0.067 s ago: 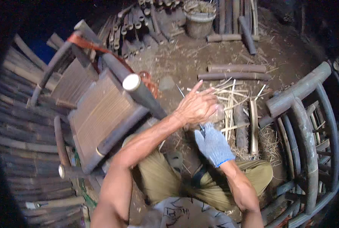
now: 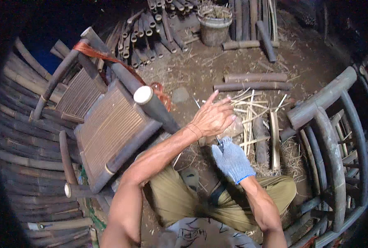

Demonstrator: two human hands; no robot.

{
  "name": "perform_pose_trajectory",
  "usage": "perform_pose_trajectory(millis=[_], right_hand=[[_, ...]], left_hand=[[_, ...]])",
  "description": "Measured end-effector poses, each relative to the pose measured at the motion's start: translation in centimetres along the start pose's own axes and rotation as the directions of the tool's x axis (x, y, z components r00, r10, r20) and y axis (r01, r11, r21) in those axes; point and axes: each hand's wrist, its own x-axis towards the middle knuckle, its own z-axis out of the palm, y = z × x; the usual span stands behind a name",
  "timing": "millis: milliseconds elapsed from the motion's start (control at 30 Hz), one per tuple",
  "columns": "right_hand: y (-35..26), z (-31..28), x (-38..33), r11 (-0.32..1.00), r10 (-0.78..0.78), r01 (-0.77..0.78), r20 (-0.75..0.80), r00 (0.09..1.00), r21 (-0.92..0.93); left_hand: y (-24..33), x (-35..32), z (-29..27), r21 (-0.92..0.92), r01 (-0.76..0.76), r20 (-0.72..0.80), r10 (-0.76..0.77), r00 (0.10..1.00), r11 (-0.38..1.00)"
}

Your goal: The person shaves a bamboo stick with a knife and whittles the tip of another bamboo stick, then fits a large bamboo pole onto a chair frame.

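Note:
My bare left hand [image 2: 213, 115] is held out over the work spot with its fingers stretched and apart, and nothing shows in it. Just below it, my right hand [image 2: 233, 160], in a grey knit glove with a blue cuff, is closed. A small dark tool end [image 2: 220, 144] pokes out between its thumb and fingers; the rest is hidden, so its kind is unclear. Beyond the hands, thin pale bamboo strips [image 2: 250, 118] lie crisscrossed on the ground. A split bamboo piece [image 2: 274, 140] lies to the right of my gloved hand, beside a darker bamboo length [image 2: 260, 142].
At left stands a bamboo chair [image 2: 111, 132] with a slatted seat, red strapping [image 2: 94, 50] tied round its frame. A second bamboo frame [image 2: 332, 153] stands at right. Two bamboo lengths [image 2: 254, 86] lie ahead. A bucket [image 2: 215, 31] and cut bamboo poles [image 2: 144, 33] are farther back.
The view has shifted slightly and become sharper. Both hands keep nearly the same pose, and no object has visibly been moved.

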Motion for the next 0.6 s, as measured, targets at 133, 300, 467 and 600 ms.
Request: perform_pose_trajectory(millis=[133, 300, 467, 600], right_hand=[[1.2, -1.0, 1.5, 0.999, 0.032, -0.032, 0.002, 1.0, 0.02], [1.7, -2.8, 4.4, 0.997, -0.074, 0.074, -0.087, 0.993, -0.003], [1.5, -2.8, 5.2, 0.978, -0.006, -0.027, -0.153, 0.988, -0.207], [1.9, -2.7, 5.4, 0.936, -0.151, 0.091, -0.155, 0.976, -0.34]], left_hand=[[-2.7, 0.3, 1.9, 0.033, -0.231, -0.423, 0.223, 0.878, 0.972], [-2.9, 1.6, 1.6, 0.008, 0.015, -0.122, -0.014, 0.992, 1.0], [-4.0, 3.4, 3.9, -0.018, 0.057, -0.328, -0.06, 0.943, 0.998], [-4.7, 3.2, 4.3, -0.052, 0.094, -0.325, -0.106, 0.94, 0.994]])
